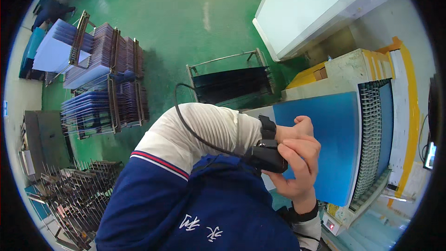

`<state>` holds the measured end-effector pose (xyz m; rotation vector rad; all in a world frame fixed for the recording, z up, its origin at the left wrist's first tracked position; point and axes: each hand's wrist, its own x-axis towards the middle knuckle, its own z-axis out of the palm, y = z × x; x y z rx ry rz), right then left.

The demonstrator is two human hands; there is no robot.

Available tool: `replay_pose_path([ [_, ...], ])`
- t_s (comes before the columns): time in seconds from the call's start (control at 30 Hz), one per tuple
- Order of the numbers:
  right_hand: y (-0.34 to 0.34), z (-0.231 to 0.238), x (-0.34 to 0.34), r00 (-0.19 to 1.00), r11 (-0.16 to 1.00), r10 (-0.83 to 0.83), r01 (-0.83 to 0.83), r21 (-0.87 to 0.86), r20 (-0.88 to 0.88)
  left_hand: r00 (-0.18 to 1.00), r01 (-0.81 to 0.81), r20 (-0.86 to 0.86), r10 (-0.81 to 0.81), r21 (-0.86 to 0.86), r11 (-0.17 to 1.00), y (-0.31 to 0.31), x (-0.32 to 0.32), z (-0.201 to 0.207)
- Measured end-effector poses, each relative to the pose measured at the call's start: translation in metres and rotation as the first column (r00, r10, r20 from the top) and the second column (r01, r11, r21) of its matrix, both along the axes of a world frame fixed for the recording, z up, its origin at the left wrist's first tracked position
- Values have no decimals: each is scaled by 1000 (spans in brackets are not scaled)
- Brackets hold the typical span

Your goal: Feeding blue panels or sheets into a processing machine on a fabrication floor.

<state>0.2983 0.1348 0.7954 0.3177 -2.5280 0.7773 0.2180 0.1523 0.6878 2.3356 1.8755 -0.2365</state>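
Note:
My left forearm, in a white and navy sleeve, is bent across my front. My left hand point(295, 131) is partly behind my right hand, its visible fingers curled in and nothing seen in them. A black strap point(267, 126) circles the left wrist and carries a small black box-shaped device point(270, 159). My right hand point(301, 161) comes up from the lower right and grips this device between thumb and fingers. From the device a black cable point(186, 123) loops up over the left sleeve. Behind both hands lies a flat blue panel point(337, 148).
A mesh conveyor-like bed point(370, 132) runs along the blue panel's right side. Ahead stands a low metal rack with dark sheets point(232, 85). At the left are racks of translucent sheets point(100, 72) and a rack with many upright rods point(81, 195). A large white panel point(311, 7) leans far right.

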Motion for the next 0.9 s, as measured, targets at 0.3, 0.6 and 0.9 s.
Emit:
replay_pose_path([
  [0.3, 25, 23, -8, 980, 974, 162, -140, -176, 116, 967, 159, 170, -191, 185, 970, -54, -19, 66],
  [0.6, 19, 46, -45, 818, 842, 450, -254, -475, 359, 802, 338, 508, -313, 45, 940, -108, -31, 74],
  [0.9, 25, 36, -76, 525, 646, 731, -326, -690, 436, 553, 490, 793, -255, -62, 870, -135, -39, 81],
])
